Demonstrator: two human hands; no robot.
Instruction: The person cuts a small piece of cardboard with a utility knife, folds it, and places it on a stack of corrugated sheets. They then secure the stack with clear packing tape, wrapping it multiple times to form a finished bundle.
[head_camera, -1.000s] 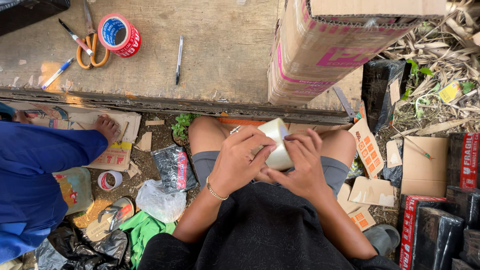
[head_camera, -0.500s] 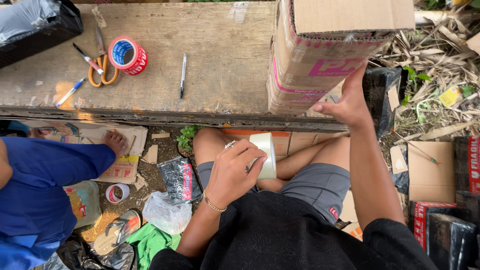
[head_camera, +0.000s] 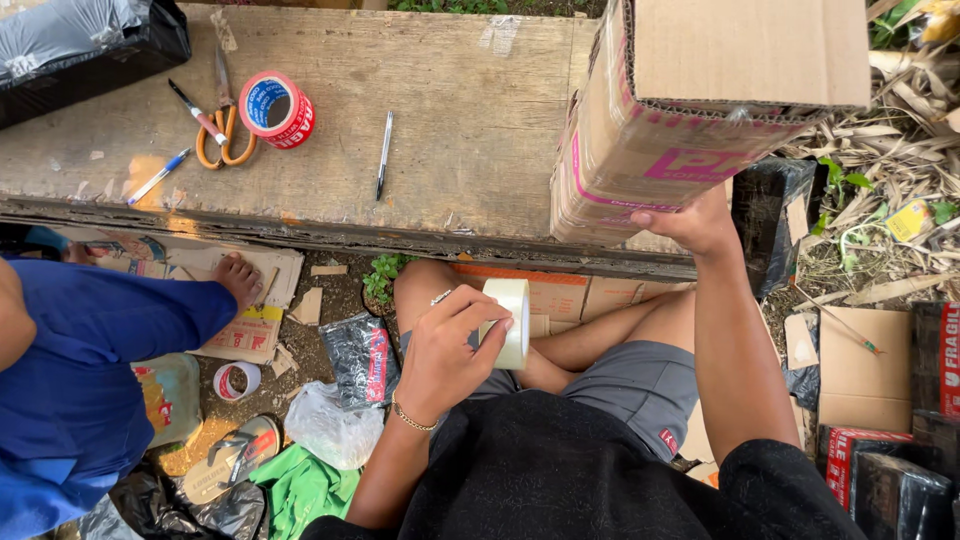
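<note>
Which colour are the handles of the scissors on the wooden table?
Orange. The scissors lie beside the red tape roll; the head view shows them.

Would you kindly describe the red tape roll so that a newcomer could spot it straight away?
Start at the wooden bench that runs across the top of the view and go toward its left end. The red tape roll lies flat there, just right of the orange scissors. It is the only red ring with a blue and white core; the roll in the left hand is pale cream.
</note>
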